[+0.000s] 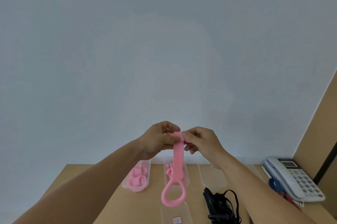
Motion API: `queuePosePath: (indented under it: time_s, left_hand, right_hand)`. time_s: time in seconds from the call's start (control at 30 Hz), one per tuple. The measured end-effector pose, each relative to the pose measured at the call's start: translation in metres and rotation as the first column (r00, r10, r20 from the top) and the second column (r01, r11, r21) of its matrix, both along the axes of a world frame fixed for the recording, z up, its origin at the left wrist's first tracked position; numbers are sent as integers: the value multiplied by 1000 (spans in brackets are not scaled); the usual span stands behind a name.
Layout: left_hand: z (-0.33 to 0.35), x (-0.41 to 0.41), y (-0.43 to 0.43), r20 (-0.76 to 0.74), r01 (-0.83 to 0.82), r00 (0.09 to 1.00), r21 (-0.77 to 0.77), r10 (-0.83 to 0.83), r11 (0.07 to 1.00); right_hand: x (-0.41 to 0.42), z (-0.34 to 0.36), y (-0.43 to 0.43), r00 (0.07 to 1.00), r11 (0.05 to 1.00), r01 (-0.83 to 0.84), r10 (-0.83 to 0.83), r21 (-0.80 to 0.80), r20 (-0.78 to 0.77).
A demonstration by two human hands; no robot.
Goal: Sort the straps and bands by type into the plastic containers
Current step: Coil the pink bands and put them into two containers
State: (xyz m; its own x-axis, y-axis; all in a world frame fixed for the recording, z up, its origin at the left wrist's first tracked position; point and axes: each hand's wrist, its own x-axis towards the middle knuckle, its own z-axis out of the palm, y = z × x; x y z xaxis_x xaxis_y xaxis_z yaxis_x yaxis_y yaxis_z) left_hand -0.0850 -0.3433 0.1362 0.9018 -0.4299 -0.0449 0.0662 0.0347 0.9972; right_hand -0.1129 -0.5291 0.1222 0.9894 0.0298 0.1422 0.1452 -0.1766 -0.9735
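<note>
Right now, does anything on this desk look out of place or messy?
Mostly tidy. The black straps lie unsorted in a loose tangle on the table, and a striped blue and red band lies beside the telephone. The held pink strap looks intact.

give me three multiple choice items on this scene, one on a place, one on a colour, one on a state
1. Where is the telephone?
A) at the right end of the table
B) at the left end
C) inside a container

2. What colour is the held strap?
A) black
B) pink
C) blue

3. How is that strap held?
A) by the left hand alone
B) both hands pinch its top end
C) by its loop

Answers:
1 A, it sits by the right edge.
2 B, it is pink throughout.
3 B, the left hand and right hand meet at the top and the loop hangs free.
</note>
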Motion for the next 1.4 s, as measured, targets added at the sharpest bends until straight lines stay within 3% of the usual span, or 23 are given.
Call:
queuePosePath:
  time_s: [0.4,0.6,0.73,0.87,0.93,1.0,1.1,1.27,1.4]
  left_hand:
    - [-2,0,1,-114,62,992,90,-51,994]
    - [2,0,4,-166,107,981,25,-101,994]
    - [2,1,4,-153,53,986,-53,-60,997]
    - [-2,4,5,-108,-1,994,-109,-11,994]
    - [-2,4,4,-59,0,998,-71,-4,997]
    - [-2,3,4,-9,14,1000,-18,-14,1000]
    - [-2,2,2,30,12,999,34,-14,999]
    - [-5,-1,2,-39,122,992,43,-120,992]
    - [-5,-1,1,-34,93,995,93,-91,991]
  right_hand:
    - [0,-3,0,979,986,83,-54,-146,195]
    - [-1,-6,0,971,970,81,-25,-230,237]
    - [-2,-3,2,976,982,54,-13,-180,219]
    - [-3,4,1,995,1000,-6,9,-30,101]
    - [-2,6,2,1000,999,-12,11,37,26]
    - [-2,5,3,1000,1000,-10,10,-1,-5]
    - [-3,3,4,999,996,15,-11,-88,49]
    - [-4,4,5,990,994,45,-31,-99,135]
    - [-3,2,5,982,989,42,-14,-145,189]
